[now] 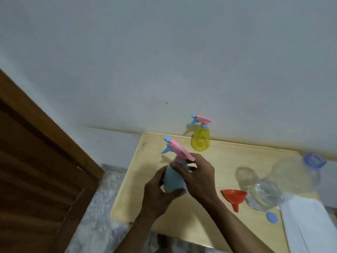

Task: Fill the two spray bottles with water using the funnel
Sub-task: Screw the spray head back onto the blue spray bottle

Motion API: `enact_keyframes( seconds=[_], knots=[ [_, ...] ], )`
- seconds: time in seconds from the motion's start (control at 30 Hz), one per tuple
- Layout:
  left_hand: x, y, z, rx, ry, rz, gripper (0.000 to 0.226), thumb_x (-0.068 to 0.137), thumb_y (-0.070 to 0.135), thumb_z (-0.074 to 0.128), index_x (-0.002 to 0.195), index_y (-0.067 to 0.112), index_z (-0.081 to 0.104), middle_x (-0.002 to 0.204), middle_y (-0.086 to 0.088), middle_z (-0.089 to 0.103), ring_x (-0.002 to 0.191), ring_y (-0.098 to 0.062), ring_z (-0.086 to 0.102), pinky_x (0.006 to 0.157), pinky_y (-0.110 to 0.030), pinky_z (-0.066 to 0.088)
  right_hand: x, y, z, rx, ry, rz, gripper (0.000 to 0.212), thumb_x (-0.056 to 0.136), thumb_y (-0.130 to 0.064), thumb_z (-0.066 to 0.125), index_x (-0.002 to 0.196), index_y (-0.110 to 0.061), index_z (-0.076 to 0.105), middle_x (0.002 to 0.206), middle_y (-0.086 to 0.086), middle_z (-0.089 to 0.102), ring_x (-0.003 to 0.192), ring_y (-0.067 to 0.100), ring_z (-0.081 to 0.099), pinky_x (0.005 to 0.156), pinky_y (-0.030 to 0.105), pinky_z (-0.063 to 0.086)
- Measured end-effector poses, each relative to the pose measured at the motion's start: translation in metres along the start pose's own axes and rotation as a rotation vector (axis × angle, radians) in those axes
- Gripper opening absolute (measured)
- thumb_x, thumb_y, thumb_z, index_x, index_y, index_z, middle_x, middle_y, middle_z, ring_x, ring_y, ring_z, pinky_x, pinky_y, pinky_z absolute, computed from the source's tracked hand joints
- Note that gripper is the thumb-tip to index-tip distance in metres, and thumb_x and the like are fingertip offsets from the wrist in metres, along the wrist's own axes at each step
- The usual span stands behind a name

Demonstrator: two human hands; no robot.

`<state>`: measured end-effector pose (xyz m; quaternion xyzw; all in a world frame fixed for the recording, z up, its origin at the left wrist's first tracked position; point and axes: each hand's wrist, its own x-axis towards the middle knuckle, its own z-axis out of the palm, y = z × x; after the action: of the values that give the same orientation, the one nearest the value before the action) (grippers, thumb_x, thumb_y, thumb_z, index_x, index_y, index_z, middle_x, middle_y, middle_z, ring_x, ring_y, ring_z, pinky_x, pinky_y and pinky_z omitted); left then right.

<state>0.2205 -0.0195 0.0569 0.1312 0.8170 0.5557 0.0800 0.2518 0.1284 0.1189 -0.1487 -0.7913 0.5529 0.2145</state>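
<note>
A: What is nearest?

B: Two hands hold a blue spray bottle point(174, 177) above the pale wooden table point(215, 161). The left hand point(158, 190) wraps its fingers and thumb round the opaque, rounded body from below. The right hand point(197, 173) curls its fingers at the neck, just under the pink trigger head point(179, 149), which has a blue nozzle and lever. The bottle tilts away to the left. I cannot tell what is inside it.

A: And to the right of those fingers?

B: An orange plastic funnel point(234, 196) lies on its side, spout toward the table's near edge. Just beside it is a clear plastic bottle point(264, 195) lying down, its open mouth toward the camera; how much water it holds I cannot tell. A small blue cap point(272, 217) lies on the table near it, next to a folded white cloth point(306, 221). A bigger clear jug with a blue lid point(314, 160) is further right, blurred.

A: Beyond the fingers?

B: A yellow spray bottle point(200, 140), translucent and pear-shaped, stands upright by the white wall point(164, 61), with the same pink and blue head. It looks empty.
</note>
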Motion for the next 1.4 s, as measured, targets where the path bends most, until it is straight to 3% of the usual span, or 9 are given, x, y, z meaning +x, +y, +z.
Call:
enact_keyframes(
  seconds=[0.23, 0.5, 0.67, 0.9, 1.03, 1.1, 1.2, 1.27, 1.4],
  knots=[
    [0.096, -0.025, -0.011, 0.041, -0.041, -0.017, 0.076, 0.059, 0.054, 0.085, 0.128, 0.036, 0.059, 0.117, 0.018, 0.069, 0.109, 0.000, 0.063, 0.091, -0.033, 0.056, 0.085, 0.022, 0.049, 0.048, 0.023, 0.071, 0.023, 0.076, -0.025, 0.088, 0.097, -0.025, 0.077, 0.094, -0.013, 0.076, 0.090, 0.007, 0.069, 0.076, 0.027, 0.057],
    [0.203, -0.058, -0.009, 0.004, -0.053, -0.020, 0.066, 0.063, 0.044, 0.085, 0.123, 0.024, 0.066, 0.107, 0.007, 0.074, 0.099, -0.009, 0.069, 0.081, -0.042, 0.059, 0.164, 0.049, 0.096, 0.085, 0.086, 0.171, 0.025, 0.073, -0.016, 0.090, 0.092, -0.025, 0.076, 0.095, -0.011, 0.071, 0.090, 0.002, 0.066, 0.075, 0.015, 0.050],
    [0.236, -0.080, 0.004, -0.010, -0.047, -0.091, 0.058, 0.065, 0.030, 0.085, 0.120, 0.031, 0.066, 0.103, 0.011, 0.075, 0.095, -0.006, 0.071, 0.080, -0.043, 0.060, 0.192, 0.067, 0.114, 0.054, 0.111, 0.211, 0.034, 0.070, -0.019, 0.091, 0.085, -0.044, 0.074, 0.087, -0.021, 0.075, 0.083, 0.001, 0.070, 0.074, 0.021, 0.056],
    [0.253, -0.095, 0.018, -0.054, -0.009, -0.084, 0.064, 0.069, 0.012, 0.088, 0.127, 0.024, 0.063, 0.114, 0.008, 0.073, 0.102, -0.005, 0.069, 0.085, -0.030, 0.059, 0.205, 0.089, 0.122, 0.130, 0.125, 0.311, 0.029, 0.068, -0.007, 0.092, 0.094, -0.011, 0.079, 0.088, -0.007, 0.077, 0.075, -0.001, 0.068, 0.067, 0.018, 0.055],
    [0.257, -0.101, 0.022, -0.115, 0.001, -0.110, 0.068, 0.064, 0.020, 0.087, 0.127, 0.024, 0.064, 0.115, 0.015, 0.072, 0.106, -0.010, 0.069, 0.085, -0.049, 0.060, 0.208, 0.092, 0.124, 0.147, 0.121, 0.316, 0.027, 0.070, -0.002, 0.090, 0.092, -0.007, 0.077, 0.087, -0.006, 0.076, 0.076, -0.001, 0.068, 0.068, 0.017, 0.054],
    [0.259, -0.104, 0.024, -0.121, 0.008, -0.119, 0.071, 0.061, 0.020, 0.087, 0.128, 0.022, 0.064, 0.116, 0.017, 0.071, 0.108, -0.011, 0.068, 0.085, -0.052, 0.059, 0.210, 0.094, 0.124, 0.139, 0.123, 0.307, 0.027, 0.070, 0.000, 0.089, 0.093, -0.006, 0.077, 0.086, -0.006, 0.076, 0.076, -0.004, 0.068, 0.069, 0.015, 0.053],
    [0.262, -0.101, 0.025, -0.113, 0.003, -0.148, 0.072, 0.061, 0.027, 0.087, 0.128, 0.024, 0.063, 0.117, 0.014, 0.071, 0.106, -0.011, 0.068, 0.087, -0.050, 0.059, 0.212, 0.097, 0.126, 0.113, 0.124, 0.312, 0.030, 0.069, -0.004, 0.091, 0.095, -0.013, 0.078, 0.089, -0.007, 0.077, 0.081, 0.002, 0.069, 0.077, 0.031, 0.060],
    [0.261, -0.098, 0.024, -0.045, -0.022, -0.144, 0.060, 0.070, 0.019, 0.086, 0.127, 0.018, 0.064, 0.113, 0.007, 0.072, 0.096, -0.003, 0.065, 0.089, -0.046, 0.057, 0.212, 0.100, 0.127, 0.096, 0.121, 0.310, 0.032, 0.069, -0.007, 0.091, 0.097, -0.016, 0.079, 0.092, -0.005, 0.078, 0.083, 0.006, 0.069, 0.082, 0.041, 0.061],
    [0.259, -0.097, 0.025, -0.031, -0.007, -0.155, 0.064, 0.069, 0.017, 0.087, 0.127, 0.021, 0.063, 0.110, 0.008, 0.072, 0.098, -0.010, 0.069, 0.086, -0.041, 0.060, 0.208, 0.099, 0.127, 0.059, 0.116, 0.305, 0.041, 0.072, -0.010, 0.090, 0.109, -0.019, 0.076, 0.101, -0.007, 0.077, 0.094, 0.006, 0.070, 0.086, 0.038, 0.059]
  ],
)
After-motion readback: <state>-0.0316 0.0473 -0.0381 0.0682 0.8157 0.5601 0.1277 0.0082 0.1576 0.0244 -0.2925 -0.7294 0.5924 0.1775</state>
